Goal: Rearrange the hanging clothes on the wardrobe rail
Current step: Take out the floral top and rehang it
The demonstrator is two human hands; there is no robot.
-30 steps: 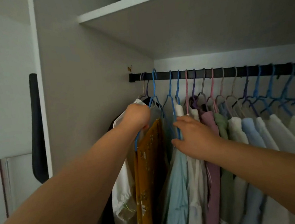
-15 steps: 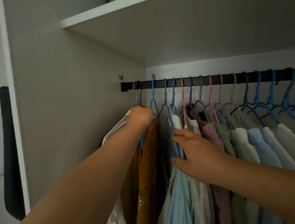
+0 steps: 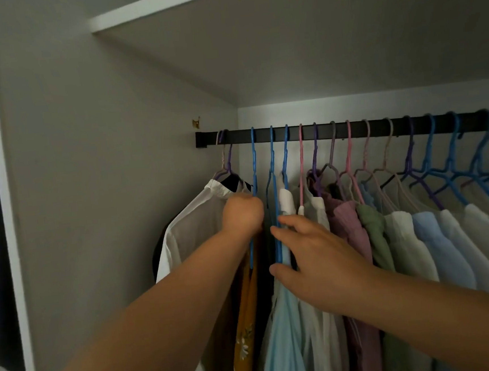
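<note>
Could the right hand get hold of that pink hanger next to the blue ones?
Probably yes. The right hand rests on the light blue garment just below and left of the pink hanger, whose neck shows bare above the white collar, with nothing between.

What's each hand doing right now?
Left hand: closed in a fist on the blue hanger.
Right hand: open, fingers resting against the light blue garment.
</note>
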